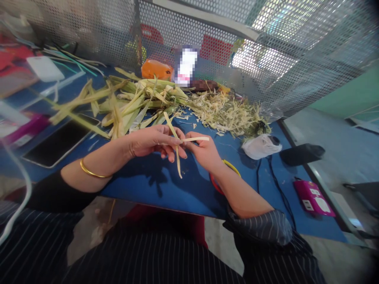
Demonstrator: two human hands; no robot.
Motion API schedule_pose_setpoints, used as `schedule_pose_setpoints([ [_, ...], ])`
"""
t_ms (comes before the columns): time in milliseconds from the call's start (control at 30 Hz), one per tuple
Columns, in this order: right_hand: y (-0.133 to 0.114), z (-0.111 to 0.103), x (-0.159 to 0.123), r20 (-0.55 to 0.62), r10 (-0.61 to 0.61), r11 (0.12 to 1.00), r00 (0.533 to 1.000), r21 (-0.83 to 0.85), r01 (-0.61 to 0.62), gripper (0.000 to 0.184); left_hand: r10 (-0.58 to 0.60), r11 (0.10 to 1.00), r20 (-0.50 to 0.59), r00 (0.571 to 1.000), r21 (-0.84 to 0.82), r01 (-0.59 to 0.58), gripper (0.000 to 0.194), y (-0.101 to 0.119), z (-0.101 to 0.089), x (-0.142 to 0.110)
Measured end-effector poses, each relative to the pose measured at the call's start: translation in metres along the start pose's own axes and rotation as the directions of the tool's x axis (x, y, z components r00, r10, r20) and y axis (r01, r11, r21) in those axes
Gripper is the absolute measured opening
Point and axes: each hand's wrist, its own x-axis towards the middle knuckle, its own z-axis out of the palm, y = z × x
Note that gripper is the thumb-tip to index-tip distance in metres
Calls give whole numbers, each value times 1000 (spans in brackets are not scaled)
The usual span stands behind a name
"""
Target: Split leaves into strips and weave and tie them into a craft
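Note:
Two narrow corn husk strips (178, 161) cross each other above the front half of the blue table. My left hand (155, 142) grips them at the crossing between thumb and fingers; its lower fingers are loosely bent. From the right, my right hand (204, 152) closes its fingertips near the same crossing, touching or almost touching the left fingers. One strip runs steeply up and down past the left thumb, while the other points right over the right hand. Behind the hands lies a heap of long pale-green corn husks (142, 98), with a pile of thin shredded husk (227, 112) to its right.
A dark phone (60, 140) lies left, and a lit, blurred screen (186, 65) stands by an orange packet (156, 70). At right are a white plastic-wrapped item (260, 146), a black cylinder (302, 154) and a magenta power strip (314, 197). Perforated metal panels (189, 27) border the back.

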Motion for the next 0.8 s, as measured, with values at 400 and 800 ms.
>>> schedule_pose_setpoints([
  [400, 16, 20, -6, -41, 132, 985, 990, 115, -127, 33, 107, 940, -371, 922, -264, -215, 5, -21, 19, 22],
  [800, 27, 19, -2, -34, 28, 999, 999, 36, -27, 22, 30, 962, -297, 954, -251, -109, 7, -15, 18, 17],
])
